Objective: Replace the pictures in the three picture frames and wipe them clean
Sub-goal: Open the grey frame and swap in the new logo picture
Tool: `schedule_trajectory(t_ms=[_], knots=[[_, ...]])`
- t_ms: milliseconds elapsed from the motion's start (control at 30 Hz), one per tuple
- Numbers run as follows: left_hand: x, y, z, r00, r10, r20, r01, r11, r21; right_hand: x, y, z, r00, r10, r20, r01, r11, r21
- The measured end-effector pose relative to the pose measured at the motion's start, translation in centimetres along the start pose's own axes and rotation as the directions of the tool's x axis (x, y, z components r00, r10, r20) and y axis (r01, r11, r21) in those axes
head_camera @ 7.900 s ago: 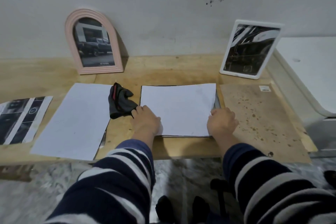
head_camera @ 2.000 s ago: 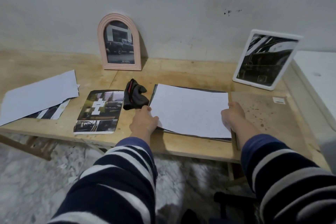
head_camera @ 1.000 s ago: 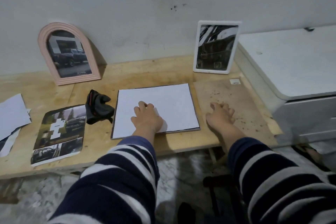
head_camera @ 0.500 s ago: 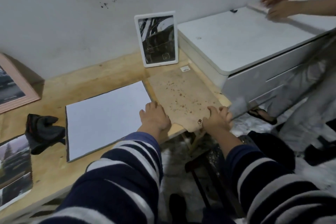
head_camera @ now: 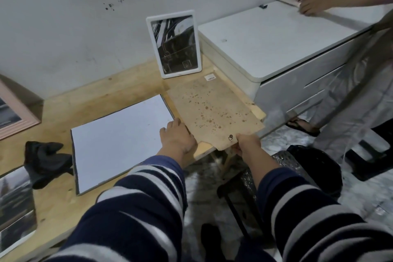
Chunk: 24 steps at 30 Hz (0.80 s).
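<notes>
Wooden table (head_camera: 89, 100) set against a pale, scuffed wall (head_camera: 85, 17); white drawer unit (head_camera: 276, 49) butts against the table's right end. Far left, at the back edge: pink frame (head_camera: 12, 119), only partly in view, leaning on the wall. Front left corner: printed picture (head_camera: 14, 202), lying flat, cut off by the view's edge. Just right of it, a crumpled black cloth (head_camera: 45, 164), touching the left edge of a white sheet (head_camera: 121, 140) that lies flat mid-table over a dark-edged frame; frame itself mostly covered. Left hand (head_camera: 177, 138) rests palm-down at the sheet's right front corner, fingers fairly straight and spread, tips at the left edge of the brown backing board (head_camera: 212, 110); nothing gripped. Backing board is speckled with dark spots, lies flat at the table's right end, its front corner overhanging the front edge. Right hand (head_camera: 247, 142) pinches that overhanging corner, thumb on top, fingers curled under. At the back edge, behind the board: white frame (head_camera: 176, 43) standing upright against the wall, dark picture inside. Far right, a second person's two hands (head_camera: 308, 0) lie on the drawer unit's top at its back corner, touching a flat pale object; blurred, grip cannot be told.
</notes>
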<state>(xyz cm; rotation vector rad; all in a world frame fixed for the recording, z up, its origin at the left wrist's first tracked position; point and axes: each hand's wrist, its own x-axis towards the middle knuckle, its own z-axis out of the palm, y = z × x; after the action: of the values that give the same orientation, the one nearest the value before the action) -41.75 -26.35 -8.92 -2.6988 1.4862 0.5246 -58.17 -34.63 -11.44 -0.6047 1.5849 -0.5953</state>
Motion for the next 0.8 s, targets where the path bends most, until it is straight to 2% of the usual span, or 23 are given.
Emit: schedule_trajectory(t_ms=[100,200,300,467,633,700,800], knots=[[0.2,0.1,-0.4,0.999,-0.03,0.013,0.03,0.999,-0.017,-0.4,-0.3,0.2,0.999,-0.015,0.047,0.003,0.969,0.246],[0.5,0.6,-1.1,0.998,-0.068,-0.002,0.067,0.986,-0.155,-0.7,-0.8,-0.1,0.993,-0.025,0.112,-0.023,0.911,0.412],[1.4,1.0,-3.2,0.995,-0.068,-0.073,0.049,0.971,-0.232,-0.5,-1.8,-0.8,0.997,-0.062,0.045,0.039,0.918,0.395],[3.1,0.3,-6.6,0.986,-0.066,-0.156,0.033,0.978,-0.206,0.1,-4.2,-1.3,0.993,-0.114,0.0,0.104,0.907,0.408],[3.1,-3.2,-8.3,0.926,-0.255,-0.277,0.196,0.955,-0.224,-1.1,-6.5,-0.1,0.975,-0.209,0.07,0.179,0.937,0.301],[2.7,-4.9,-8.7,0.901,-0.341,-0.27,0.252,0.915,-0.316,-1.6,-6.9,1.1,0.96,-0.25,0.125,0.214,0.946,0.245],[1.5,-7.9,-8.6,0.872,-0.452,-0.187,0.302,0.797,-0.523,-2.9,-7.3,3.8,0.936,-0.287,0.204,0.263,0.955,0.135]])
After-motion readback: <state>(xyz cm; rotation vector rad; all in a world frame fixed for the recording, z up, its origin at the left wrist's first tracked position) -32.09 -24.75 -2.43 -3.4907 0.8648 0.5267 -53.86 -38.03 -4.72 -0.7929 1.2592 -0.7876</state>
